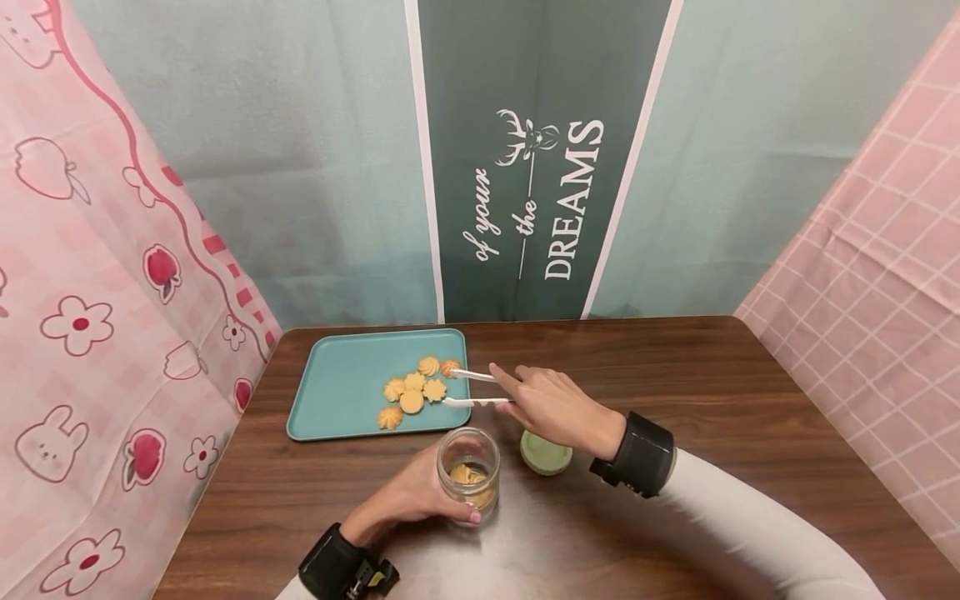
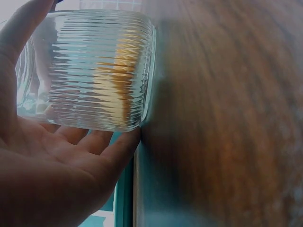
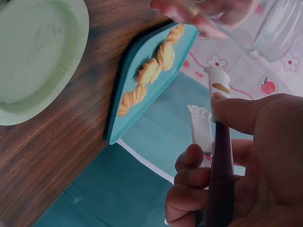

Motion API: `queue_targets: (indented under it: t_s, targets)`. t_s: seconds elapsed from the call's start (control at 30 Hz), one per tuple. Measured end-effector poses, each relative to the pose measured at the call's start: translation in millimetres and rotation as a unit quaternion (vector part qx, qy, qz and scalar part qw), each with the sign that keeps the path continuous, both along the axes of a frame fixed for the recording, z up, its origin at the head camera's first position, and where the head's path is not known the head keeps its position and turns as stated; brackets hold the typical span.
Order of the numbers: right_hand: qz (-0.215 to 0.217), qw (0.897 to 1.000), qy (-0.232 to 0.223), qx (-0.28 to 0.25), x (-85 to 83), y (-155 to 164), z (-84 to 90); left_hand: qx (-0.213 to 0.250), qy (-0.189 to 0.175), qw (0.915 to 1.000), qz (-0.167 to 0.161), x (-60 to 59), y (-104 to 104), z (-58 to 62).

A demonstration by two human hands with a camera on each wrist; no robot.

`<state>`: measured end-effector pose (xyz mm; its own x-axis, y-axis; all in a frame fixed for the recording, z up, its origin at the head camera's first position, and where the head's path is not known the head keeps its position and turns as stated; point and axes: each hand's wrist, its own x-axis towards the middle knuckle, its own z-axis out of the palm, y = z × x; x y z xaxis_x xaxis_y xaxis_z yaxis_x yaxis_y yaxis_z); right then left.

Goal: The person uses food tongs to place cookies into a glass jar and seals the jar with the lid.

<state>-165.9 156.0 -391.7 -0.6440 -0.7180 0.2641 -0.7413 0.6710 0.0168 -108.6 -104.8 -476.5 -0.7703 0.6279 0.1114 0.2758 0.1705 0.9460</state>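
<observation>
My left hand [image 1: 422, 490] holds a ribbed glass jar [image 1: 468, 450], which stands on the table with a few cookies [image 2: 116, 90] at its bottom. With my right hand [image 1: 551, 404] I grip a pair of white-tipped tongs [image 1: 483, 402]. Their arms are spread, reaching over the right edge of a teal tray [image 1: 337, 383]. Several piped butter cookies [image 1: 412, 400] lie on the tray's right half. One tong tip is by the rightmost cookie [image 1: 450, 367]; whether it touches cannot be told. In the right wrist view nothing sits between the white tips [image 3: 218, 78].
A pale green round lid [image 1: 546, 454] lies on the table right of the jar, partly under my right hand. The brown wooden table [image 1: 712, 400] extends to the right. Fabric curtains [image 1: 337, 167] hang behind and at both sides.
</observation>
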Motion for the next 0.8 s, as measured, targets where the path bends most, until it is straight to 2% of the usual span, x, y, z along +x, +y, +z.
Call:
queue_targets:
  t_s: [0.8]
  targets:
    - [-0.016, 0.999, -0.040, 0.018, -15.5, -9, -18.4, -0.004, -0.012, 0.9999, 0.004, 1.0, 0, 0.6]
